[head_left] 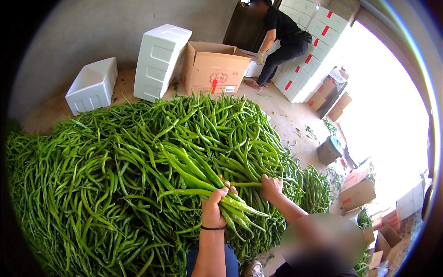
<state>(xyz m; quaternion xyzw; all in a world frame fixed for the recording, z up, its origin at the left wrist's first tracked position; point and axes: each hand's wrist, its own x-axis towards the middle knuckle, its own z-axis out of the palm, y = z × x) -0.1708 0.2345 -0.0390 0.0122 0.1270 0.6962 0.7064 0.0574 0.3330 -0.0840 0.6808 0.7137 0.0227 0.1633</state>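
My left hand (215,210), with a black band at the wrist, is closed round a bunch of long green chili peppers (187,171). Their ends stick out on both sides of the fist, the slender ones pointing down to the right. Just right of the bunch, my right hand (272,188) grips one end of a single pale green chili pepper (249,184), whose other end meets my left fingers. A blurred patch hides much of my right arm. Both hands are over a wide, deep heap of green chili peppers (101,184).
Behind the heap are two white foam boxes (159,60) and an open cardboard carton (217,69). A person in black (286,32) bends beside stacked white boxes (318,41). A grey bucket (329,150) stands at right, with cartons (360,194) nearer me.
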